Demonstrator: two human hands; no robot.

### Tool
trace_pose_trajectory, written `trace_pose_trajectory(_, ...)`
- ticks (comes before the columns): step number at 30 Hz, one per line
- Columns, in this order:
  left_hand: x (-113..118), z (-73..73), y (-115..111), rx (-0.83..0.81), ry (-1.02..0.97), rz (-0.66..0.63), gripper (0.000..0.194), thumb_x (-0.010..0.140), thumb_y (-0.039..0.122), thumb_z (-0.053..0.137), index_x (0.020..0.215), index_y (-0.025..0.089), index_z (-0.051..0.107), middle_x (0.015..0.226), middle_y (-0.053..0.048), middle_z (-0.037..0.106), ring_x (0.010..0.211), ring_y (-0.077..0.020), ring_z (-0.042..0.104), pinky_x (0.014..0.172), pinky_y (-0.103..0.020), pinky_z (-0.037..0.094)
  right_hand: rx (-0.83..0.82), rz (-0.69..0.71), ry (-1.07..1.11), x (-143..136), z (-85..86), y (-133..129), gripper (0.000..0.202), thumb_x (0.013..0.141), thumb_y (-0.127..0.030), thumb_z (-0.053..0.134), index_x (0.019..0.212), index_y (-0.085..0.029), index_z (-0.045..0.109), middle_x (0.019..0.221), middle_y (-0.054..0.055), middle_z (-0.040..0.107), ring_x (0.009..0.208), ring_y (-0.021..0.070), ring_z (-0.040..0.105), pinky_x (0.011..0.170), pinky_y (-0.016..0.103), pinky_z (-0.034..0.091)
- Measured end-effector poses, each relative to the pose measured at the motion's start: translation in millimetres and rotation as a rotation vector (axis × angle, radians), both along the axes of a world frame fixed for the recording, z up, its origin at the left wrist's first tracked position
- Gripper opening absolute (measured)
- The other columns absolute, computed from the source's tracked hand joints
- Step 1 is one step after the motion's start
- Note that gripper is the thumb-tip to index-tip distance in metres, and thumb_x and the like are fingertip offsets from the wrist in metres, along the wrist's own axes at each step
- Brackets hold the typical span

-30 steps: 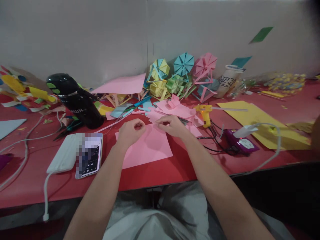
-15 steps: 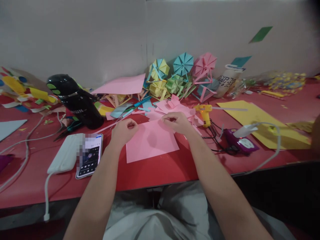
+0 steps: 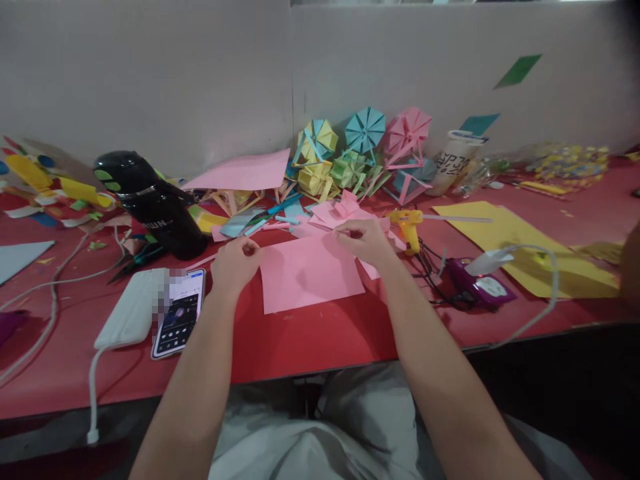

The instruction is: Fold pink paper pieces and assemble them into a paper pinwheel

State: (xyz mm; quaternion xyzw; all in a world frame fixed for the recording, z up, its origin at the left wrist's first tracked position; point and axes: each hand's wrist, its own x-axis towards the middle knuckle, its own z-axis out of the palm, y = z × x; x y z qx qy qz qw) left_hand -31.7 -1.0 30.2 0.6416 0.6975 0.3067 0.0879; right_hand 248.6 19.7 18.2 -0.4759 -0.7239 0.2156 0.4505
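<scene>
Holding pink sheet (image 3: 313, 275): left hand (image 3: 234, 265), right hand (image 3: 369, 241) (exact grip unclear).

Pink sheet (image 3: 313, 277) between left hand (image 3: 236, 261) and right hand (image 3: 364, 241), apparently pinched.

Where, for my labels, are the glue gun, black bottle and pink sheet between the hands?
Glue gun (image 3: 411, 237): head view, yellow handle.
Black bottle (image 3: 174, 228): head view, main body.
Pink sheet (image 3: 313, 275): head view, its middle.

Sheet (image 3: 313, 277) centre, phone (image 3: 181, 317) left — socket (image 3: 486, 287) right
</scene>
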Motion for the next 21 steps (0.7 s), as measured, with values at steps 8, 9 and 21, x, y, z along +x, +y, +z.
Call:
trace_pose_trajectory(8,-4,-1.5,0,0.024,0.003,0.048,0.007,0.073,0.029,0.06,0.071,0.025,0.065,0.077,-0.005,0.071,0.077,-0.0264,0.065,0.068,-0.037,0.047,0.005,-0.036,-0.021,6,2.6,0,0.02,0.074,-0.025,0.055,0.07,-0.015,0.072,0.067,0.003,0.066,0.064,0.0156,0.056,0.061,0.028,0.041)
trace_pose_trajectory(9,-4,-1.7,0,0.047,-0.007,0.05,0.007,0.075,0.029,0.059,0.072,0.025,0.065,0.077,-0.005,0.071,0.077,-0.0252,0.065,0.07,-0.037,0.048,0.006,-0.04,-0.019,7,3.1,1,0.02,0.075,-0.026,0.055,0.071,-0.016,0.072,0.068,0.003,0.066,0.064,0.0159,0.056,0.061,0.028,0.042)
trace_pose_trajectory(21,1,-19.2,12,0.197,-0.241,-0.216,0.037,0.086,0.024,0.052,0.123,0.021,0.054,0.131,-0.013,0.057,0.12,-0.0251,0.057,0.104,-0.043,0.044,-0.357,0.052,0.261,7,-7.8,10,0.013,0.076,-0.029,0.066,0.081,-0.017,0.066,0.071,0.002,0.063,0.061,0.0128,0.054,0.055,0.025,0.045)
